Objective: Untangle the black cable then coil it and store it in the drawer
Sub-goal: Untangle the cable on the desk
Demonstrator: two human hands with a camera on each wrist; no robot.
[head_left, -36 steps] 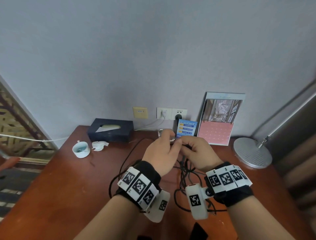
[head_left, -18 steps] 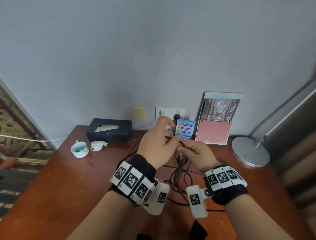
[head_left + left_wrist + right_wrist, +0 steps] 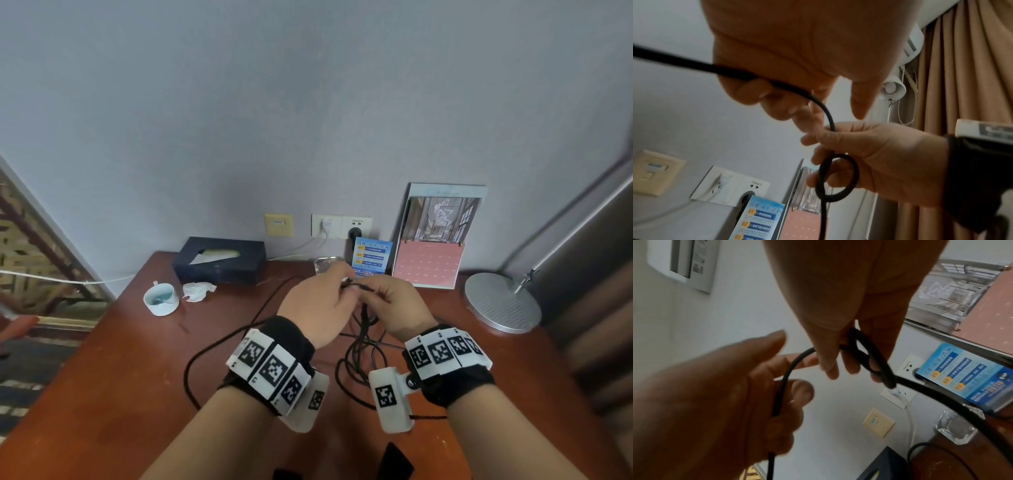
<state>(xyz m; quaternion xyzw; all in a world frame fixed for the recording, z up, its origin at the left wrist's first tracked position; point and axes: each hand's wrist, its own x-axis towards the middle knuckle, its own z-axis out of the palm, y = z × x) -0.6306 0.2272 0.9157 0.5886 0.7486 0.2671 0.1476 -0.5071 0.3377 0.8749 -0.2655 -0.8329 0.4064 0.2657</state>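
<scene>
The black cable (image 3: 363,346) lies partly in a tangle on the wooden desk (image 3: 102,377), with one long strand curving off to the left. Both hands hold it above the desk, close together. My left hand (image 3: 342,282) pinches a strand of the cable (image 3: 826,112) between thumb and fingers. My right hand (image 3: 371,291) grips a small knotted loop (image 3: 855,175) in its curled fingers. In the right wrist view the loop (image 3: 875,356) sits under my right hand's fingers (image 3: 830,366), and my left hand (image 3: 715,394) holds the strand (image 3: 789,368). No drawer is in view.
A dark tissue box (image 3: 219,260), a white cup (image 3: 161,299) and crumpled tissue (image 3: 198,291) sit back left. A blue card (image 3: 371,257), a calendar (image 3: 435,240) and a glass piece (image 3: 325,265) stand by the wall sockets (image 3: 340,226). A lamp base (image 3: 501,301) sits right.
Half a second ago my left hand was raised toward the sockets with the strand; it has come back down level with the right hand. Both hands kept hold of the cable.
</scene>
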